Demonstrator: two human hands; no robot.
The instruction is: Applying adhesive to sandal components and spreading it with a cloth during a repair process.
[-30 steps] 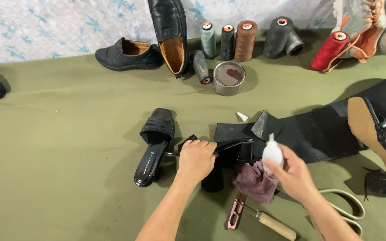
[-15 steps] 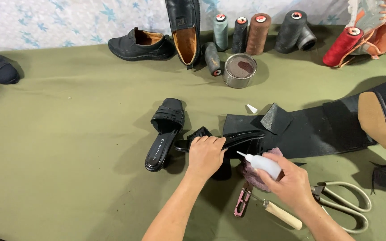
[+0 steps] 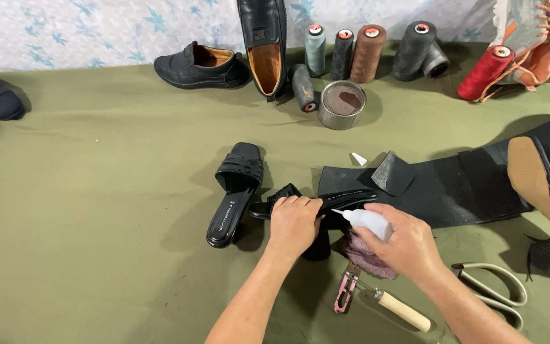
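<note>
My left hand (image 3: 293,223) presses down on a black heeled sandal (image 3: 345,199) lying on its side on the olive cloth. Held in my right hand (image 3: 404,245) is a small white glue bottle (image 3: 367,220), tipped so its nozzle points left at the sandal near my left fingers. A mauve rag (image 3: 365,255) is bunched under my right hand. The matching black sandal (image 3: 235,191) lies just left of my left hand, sole down.
A black rubber sheet (image 3: 453,185) stretches right. Pink thread snips (image 3: 346,297), a wooden-handled tool (image 3: 402,311) and scissors (image 3: 498,296) lie near my right wrist. A round tin (image 3: 342,104), thread cones (image 3: 367,52) and black loafers (image 3: 202,65) line the back; a tan sandal (image 3: 542,188) sits right.
My right hand lowered the glue bottle from upright and tilted its nozzle toward the sandal. My left hand stayed on the sandal. The view shifted, sliding the scene slightly right and down.
</note>
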